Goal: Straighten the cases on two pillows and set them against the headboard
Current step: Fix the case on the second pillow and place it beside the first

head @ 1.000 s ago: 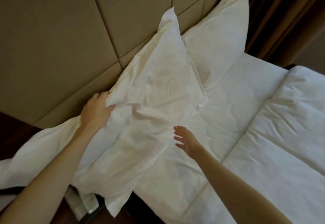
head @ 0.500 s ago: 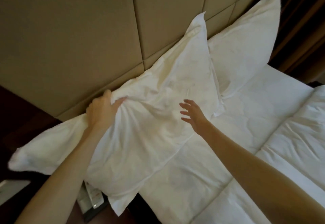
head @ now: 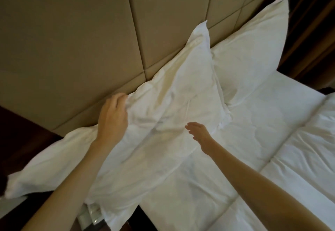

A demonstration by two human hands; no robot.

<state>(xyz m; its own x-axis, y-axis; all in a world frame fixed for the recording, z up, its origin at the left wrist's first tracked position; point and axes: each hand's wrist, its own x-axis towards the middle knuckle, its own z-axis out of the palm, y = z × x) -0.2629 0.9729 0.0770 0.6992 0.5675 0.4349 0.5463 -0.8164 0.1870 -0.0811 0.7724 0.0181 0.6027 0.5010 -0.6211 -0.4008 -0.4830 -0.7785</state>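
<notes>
Over the last second the near pillow [head: 168, 114] has been lifted from a slumped lie toward the headboard [head: 76, 46], and its top edge now presses against the padded panels where before it sagged away from them — so this one looks close to set, though not yet squared. The left hand [head: 112, 118] has kept its place at the pillow's upper edge, fingers closed on a bunch of the case right where it meets the headboard. The right hand [head: 199, 133] has come up from lower on the bed and now hangs open, fingers spread, just over the pillow's front face; whether it touches the cloth I cannot tell. The near pillow stands on a slant against the headboard, one corner pointing up the panels, and its case is creased and gathered around the left hand's grip, with loose cloth trailing away from the headboard and off the bed's edge toward the dark floor. The far pillow [head: 250, 46] leans against the headboard just beyond it, touching it along one side, smoother and already upright. Judging from this, what remains is mostly smoothing — pulling the bunched case flat and tucking the slack end in.
</notes>
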